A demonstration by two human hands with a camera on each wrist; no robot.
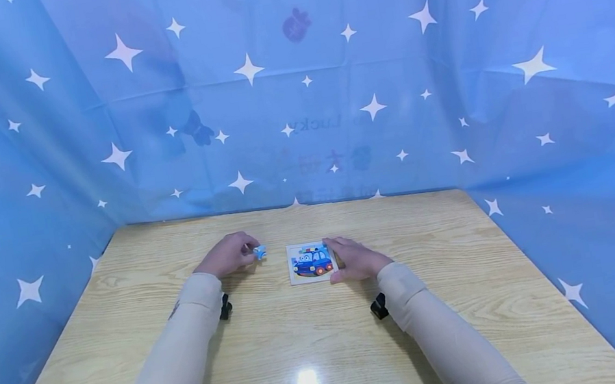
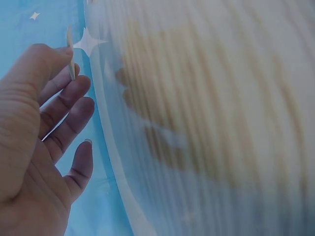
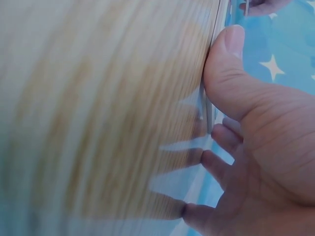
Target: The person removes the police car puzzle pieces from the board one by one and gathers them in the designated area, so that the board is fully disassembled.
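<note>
Between thumb and fingertips, my left hand [image 1: 230,254] pinches a small blue and white puzzle piece [image 1: 259,252], held just left of the puzzle board. The piece [image 2: 73,71] is seen edge-on as a thin flat shape in the left wrist view. The square puzzle board [image 1: 311,262], showing a blue cartoon police car, lies flat on the table. My right hand [image 1: 355,259] holds the board by its right side, thumb at the near corner and fingers at the far corner. Some of its fingers [image 3: 197,216] touch the tabletop; the hand covers part of the board's right edge.
The wooden table [image 1: 283,353] reaches back to a blue curtain [image 1: 293,89] with white stars, which also hangs along both sides. Black wrist camera mounts [image 1: 379,306] sit under both wrists, close to the tabletop.
</note>
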